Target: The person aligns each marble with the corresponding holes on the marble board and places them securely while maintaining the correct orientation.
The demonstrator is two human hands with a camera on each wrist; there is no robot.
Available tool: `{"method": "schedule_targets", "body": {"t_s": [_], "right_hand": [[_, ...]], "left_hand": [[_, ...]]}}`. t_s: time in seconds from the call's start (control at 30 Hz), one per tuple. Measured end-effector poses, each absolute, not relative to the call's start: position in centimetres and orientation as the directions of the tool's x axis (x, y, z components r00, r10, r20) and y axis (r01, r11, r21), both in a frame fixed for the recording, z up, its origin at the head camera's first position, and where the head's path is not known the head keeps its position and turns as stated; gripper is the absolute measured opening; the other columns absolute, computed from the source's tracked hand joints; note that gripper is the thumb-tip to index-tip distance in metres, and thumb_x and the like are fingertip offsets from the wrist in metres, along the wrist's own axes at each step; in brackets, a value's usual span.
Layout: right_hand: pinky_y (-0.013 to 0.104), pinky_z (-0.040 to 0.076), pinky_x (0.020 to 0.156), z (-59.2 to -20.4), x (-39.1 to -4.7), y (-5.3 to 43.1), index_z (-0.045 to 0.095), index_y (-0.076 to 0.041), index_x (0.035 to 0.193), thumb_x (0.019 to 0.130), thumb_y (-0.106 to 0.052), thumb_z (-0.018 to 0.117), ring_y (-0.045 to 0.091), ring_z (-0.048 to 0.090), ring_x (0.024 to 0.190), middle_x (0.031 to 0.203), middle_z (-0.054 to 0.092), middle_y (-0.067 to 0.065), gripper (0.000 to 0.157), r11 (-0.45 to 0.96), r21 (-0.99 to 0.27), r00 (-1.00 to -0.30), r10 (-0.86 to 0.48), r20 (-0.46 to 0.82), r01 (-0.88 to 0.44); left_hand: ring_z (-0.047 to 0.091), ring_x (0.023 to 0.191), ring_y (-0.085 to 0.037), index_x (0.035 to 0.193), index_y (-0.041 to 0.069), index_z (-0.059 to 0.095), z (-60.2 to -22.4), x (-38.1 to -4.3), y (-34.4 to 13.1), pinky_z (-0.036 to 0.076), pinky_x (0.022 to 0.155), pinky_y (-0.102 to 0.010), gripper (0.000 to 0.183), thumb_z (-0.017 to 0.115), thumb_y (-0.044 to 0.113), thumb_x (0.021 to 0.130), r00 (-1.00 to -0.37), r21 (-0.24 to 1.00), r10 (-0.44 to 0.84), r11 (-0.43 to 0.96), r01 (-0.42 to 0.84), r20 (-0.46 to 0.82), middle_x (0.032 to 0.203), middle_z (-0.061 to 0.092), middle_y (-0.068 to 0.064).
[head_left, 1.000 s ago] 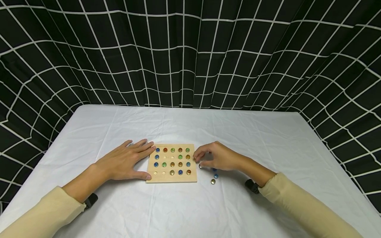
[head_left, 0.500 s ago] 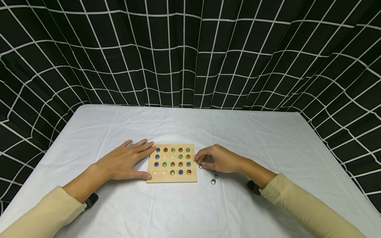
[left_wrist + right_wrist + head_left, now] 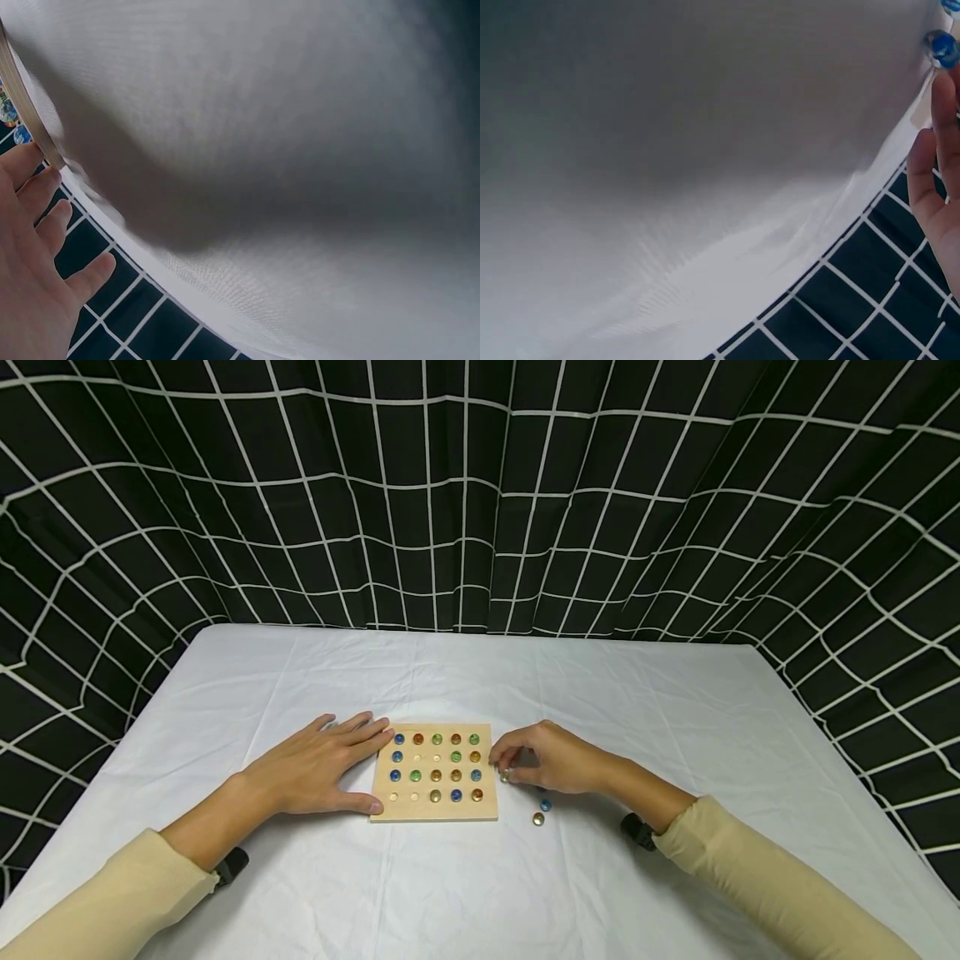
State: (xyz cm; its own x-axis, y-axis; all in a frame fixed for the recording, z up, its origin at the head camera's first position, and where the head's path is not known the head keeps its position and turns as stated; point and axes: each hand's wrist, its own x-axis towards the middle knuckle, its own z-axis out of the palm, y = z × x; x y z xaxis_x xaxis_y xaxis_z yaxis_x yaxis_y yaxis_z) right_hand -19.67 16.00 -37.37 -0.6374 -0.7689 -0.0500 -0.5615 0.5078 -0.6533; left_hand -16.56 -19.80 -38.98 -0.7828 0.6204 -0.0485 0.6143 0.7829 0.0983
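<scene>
Head view: the board (image 3: 442, 811) lies at three o'clock from the left hand (image 3: 322, 768), nine from the right hand (image 3: 555, 758). A blue bead (image 3: 546, 806) and a gold bead (image 3: 538, 819) sit at six from the right hand, which pinches a pale bead (image 3: 506, 775); the left, fingers spread, touches the board.

Left wrist: the board's edge meets the fingertips at twelve.

Right wrist: blue glass (image 3: 943, 49) shows at twelve; the pinch is unclear.

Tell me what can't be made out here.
Head: the right hand partly covers the glass piece at its fingertips, too small to tell whether it's raised.
Head: that hand hides all but a sliver of a dark-blue piece.
Left wrist: the left edge cuts off most of the board.
Right wrist: the right edge crops that hand.
</scene>
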Motion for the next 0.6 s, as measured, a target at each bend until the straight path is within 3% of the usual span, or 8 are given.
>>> {"method": "schedule_targets", "body": {"t_s": [0.6], "right_hand": [[0.039,0.054,0.088,-36.3,-20.5,13.7,0.072,-0.006,0.112,0.085,0.001,0.074,0.006,0.065,0.092,0.098,0.073,-0.002,0.028,0.475,-0.645,-0.64,-0.768,0.028,-0.598]], "left_hand": [[0.03,0.147,-0.029,0.156,0.017,0.036,-38.8,-16.4,-19.7,0.026,0.113,-0.062,0.104,0.046,0.087,0.079,-0.779,0.1,0.626,0.777,0.621,-0.036,0.16,0.034,-0.003]]}}
